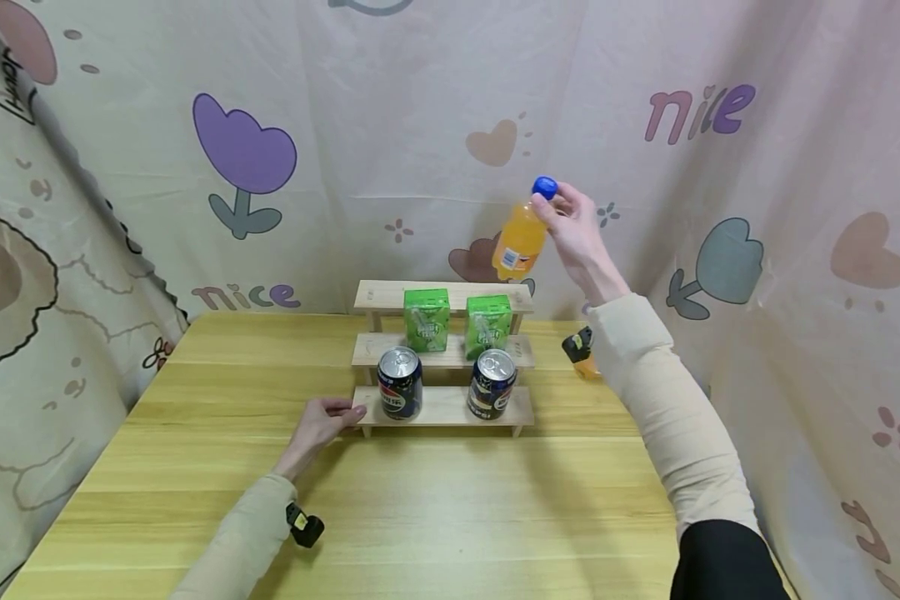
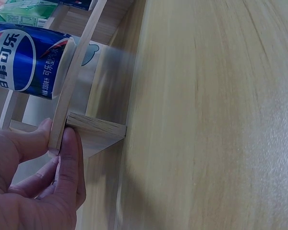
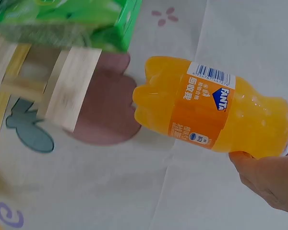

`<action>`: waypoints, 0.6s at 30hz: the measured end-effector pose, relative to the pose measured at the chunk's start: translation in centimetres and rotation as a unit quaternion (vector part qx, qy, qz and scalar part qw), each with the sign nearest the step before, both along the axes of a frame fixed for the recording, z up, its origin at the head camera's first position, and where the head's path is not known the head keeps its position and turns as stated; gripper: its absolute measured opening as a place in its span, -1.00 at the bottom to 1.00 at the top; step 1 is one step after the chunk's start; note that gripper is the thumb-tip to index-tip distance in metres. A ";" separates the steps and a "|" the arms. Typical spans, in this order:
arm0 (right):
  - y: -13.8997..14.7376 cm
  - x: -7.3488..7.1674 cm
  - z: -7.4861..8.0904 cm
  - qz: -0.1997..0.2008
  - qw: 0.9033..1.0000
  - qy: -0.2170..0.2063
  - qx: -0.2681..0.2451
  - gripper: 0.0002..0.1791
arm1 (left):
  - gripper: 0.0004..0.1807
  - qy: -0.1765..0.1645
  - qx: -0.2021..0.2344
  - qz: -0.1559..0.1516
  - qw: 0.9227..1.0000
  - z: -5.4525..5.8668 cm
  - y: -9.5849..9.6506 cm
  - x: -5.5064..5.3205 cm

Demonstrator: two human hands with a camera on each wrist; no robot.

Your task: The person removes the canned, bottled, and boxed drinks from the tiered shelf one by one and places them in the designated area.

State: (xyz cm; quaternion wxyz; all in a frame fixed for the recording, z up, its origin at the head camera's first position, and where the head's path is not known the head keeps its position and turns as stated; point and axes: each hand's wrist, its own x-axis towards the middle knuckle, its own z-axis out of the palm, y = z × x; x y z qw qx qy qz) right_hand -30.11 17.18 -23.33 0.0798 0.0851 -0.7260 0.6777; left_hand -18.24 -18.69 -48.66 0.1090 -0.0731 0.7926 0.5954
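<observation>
Fingers [image 1: 568,198] and thumb of the right hand [image 1: 579,237] were closed round the neck of an orange Fanta bottle [image 1: 521,237], near its blue cap [image 1: 545,187]. The bottle hung tilted, base towards the lower left, apart from the wooden three-tier rack [image 1: 444,406] and above the right end of its top tier. Two green drink cartons [image 1: 427,321] [image 1: 487,327] stood on the middle tier; two Pepsi cans [image 1: 400,385] [image 1: 492,385] stood upright on the bottom one, the right can nearer its end. At that tier's left end the left hand [image 1: 321,425] pinched the board, thumb above, fingers beneath. The rack stood near the far edge of the table [image 1: 157,433], before a printed curtain [image 1: 390,125]. Right of the rack, the right sleeve [image 1: 667,417] partly hid an orange object [image 1: 588,367].
</observation>
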 end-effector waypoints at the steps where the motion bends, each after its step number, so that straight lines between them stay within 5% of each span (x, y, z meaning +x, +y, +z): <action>1: 0.5 0.1 -0.1 -0.003 1.000 -0.002 -0.002 -0.66 | -0.50 -0.001 -0.001 0.001 1.000 0.0 0.0 0.0; 8: 3.3 0.6 -1.3 -0.033 0.999 -0.013 -0.004 -0.82 | -0.53 0.002 0.005 0.003 1.000 -0.1 0.0 -0.1; 18: 6.0 1.2 -4.9 -0.072 0.994 -0.056 0.062 -0.58 | -0.51 0.004 0.006 0.000 1.000 0.0 0.0 0.0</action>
